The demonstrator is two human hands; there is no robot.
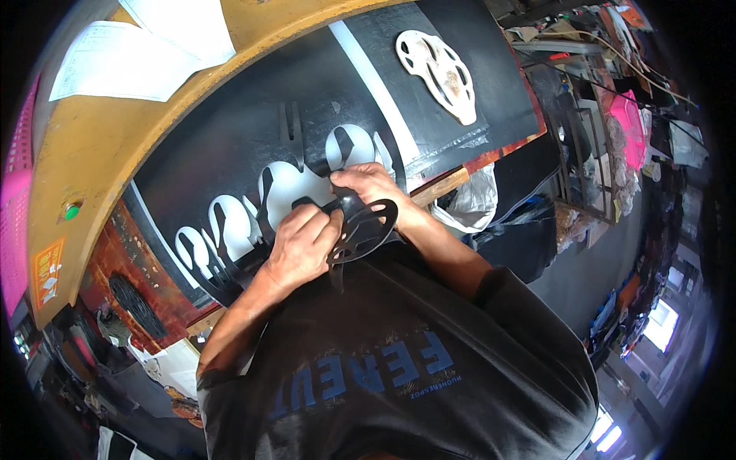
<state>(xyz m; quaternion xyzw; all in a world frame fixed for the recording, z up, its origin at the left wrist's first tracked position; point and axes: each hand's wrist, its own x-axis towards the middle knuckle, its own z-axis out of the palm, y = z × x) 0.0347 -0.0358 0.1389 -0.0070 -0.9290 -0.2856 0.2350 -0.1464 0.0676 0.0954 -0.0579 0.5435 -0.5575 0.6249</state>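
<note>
At a worktable spread with a black sheet (222,130), a flexible black piece (368,239) with slotted holes is held between two bare hands, just in front of a dark printed shirt (368,345). Its near edge is gripped by the curled fingers of the left hand (297,244); its upper part is pinched by the thumb and fingers of the right hand (376,190). Just beyond the fingers, white rounded shapes (287,192) are seen amid the black sheet. Beyond the right fingers, farther off, a cream slotted plate (437,70) is laid past a white strip (376,92). Well beyond the left fingers, printed papers (115,61) are rested on a yellow frame (123,146).
</note>
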